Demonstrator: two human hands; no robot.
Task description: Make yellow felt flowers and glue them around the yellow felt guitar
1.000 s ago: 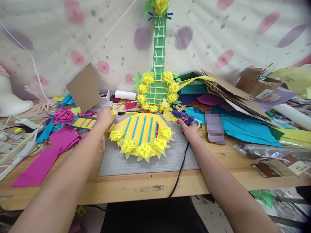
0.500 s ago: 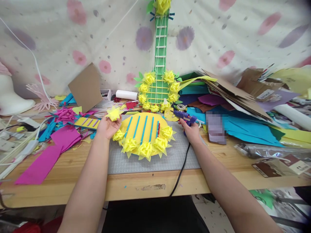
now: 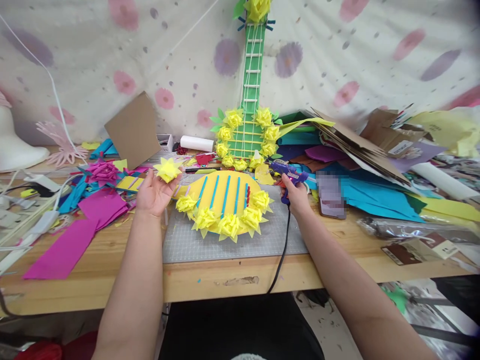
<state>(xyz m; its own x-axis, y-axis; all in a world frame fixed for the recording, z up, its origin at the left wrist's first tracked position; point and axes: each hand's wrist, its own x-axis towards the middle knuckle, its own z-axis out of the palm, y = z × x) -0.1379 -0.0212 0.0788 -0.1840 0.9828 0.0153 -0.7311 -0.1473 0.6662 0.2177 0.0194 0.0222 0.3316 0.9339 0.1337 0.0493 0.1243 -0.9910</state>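
My left hand [image 3: 153, 194], palm turned up, holds a yellow paper flower [image 3: 168, 170] between thumb and fingers. In my right hand [image 3: 296, 196] is a purple glue gun [image 3: 290, 174], its black cord hanging over the table's front edge. Between the hands a yellow paper guitar [image 3: 221, 192] lies flat, with blue strips across its body. Several yellow flowers [image 3: 229, 226] line the near rim of that body. The guitar's neck runs left, partly behind my left hand. Underneath is a grey cutting mat [image 3: 225, 250].
A green guitar [image 3: 252, 100] ringed with yellow flowers stands upright at the back. Magenta paper [image 3: 75, 240] and a brown cardboard piece [image 3: 133, 131] are at left. To the right are a phone [image 3: 331, 196], blue paper [image 3: 378, 200] and stacked cardboard [image 3: 352, 145].
My left hand has shifted left with the flower, away from the guitar's body. My right hand stays near its place, still holding the glue gun. The view has moved slightly.
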